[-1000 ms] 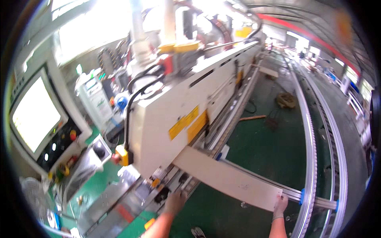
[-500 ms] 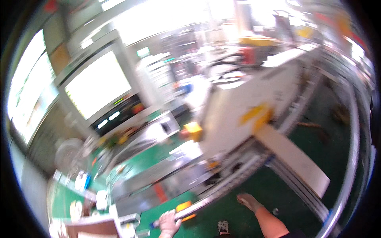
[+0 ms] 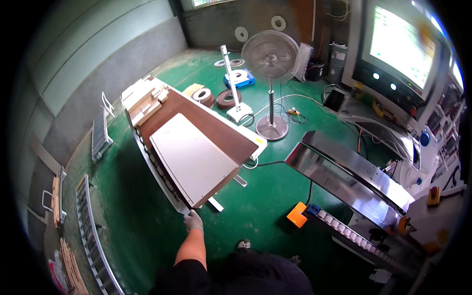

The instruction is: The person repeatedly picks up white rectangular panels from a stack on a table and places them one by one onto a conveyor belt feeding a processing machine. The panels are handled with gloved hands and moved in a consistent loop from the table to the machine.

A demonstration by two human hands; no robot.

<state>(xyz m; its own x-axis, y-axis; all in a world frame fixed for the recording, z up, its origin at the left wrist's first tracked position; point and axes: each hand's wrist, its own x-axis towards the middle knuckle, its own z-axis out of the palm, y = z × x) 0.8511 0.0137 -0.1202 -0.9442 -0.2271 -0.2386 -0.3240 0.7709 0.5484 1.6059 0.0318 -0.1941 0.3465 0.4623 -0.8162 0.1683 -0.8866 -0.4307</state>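
A white rectangular panel [image 3: 194, 157] lies on top of a larger brown panel [image 3: 216, 129], stacked on a low roller cart on the green floor. Short pale wood strips [image 3: 143, 98] are piled at the stack's far end. My left hand [image 3: 193, 221], in a grey glove, reaches forward with its fingers closed on the near corner of the stack. My forearm comes up from the lower edge beside my dark clothing. My right hand is out of the picture.
A pedestal fan [image 3: 269, 55] stands behind the stack, with tape rolls [image 3: 227, 98] on the floor. A shiny steel machine bed [image 3: 344, 172] and lit control screen [image 3: 400, 42] fill the right. An orange box [image 3: 297, 215] sits near my foot. Roller tracks [image 3: 91, 236] run along the left.
The view has swung left, away from the long machine and its conveyor, to the panel stack on the floor. My left hand now holds the stack's corner; my right hand has left the picture.
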